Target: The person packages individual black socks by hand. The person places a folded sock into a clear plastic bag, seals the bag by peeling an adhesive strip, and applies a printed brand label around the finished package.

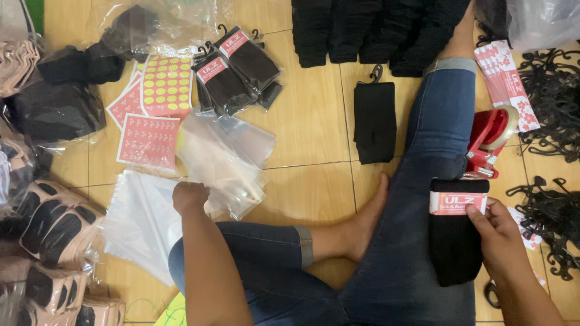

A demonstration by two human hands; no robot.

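I sit on a tiled floor in blue jeans. My right hand grips a folded pair of black socks with a pink paper band, resting on my right thigh. My left hand is closed on the edge of a clear plastic bag from a loose pile of such bags on the floor at my left. A larger stack of clear bags lies just beside that hand.
Packed black socks lie at the back, near pink label sheets and a yellow dot sticker sheet. One hung black sock pair lies mid-floor. A red tape dispenser, black hangers, pink bands are right.
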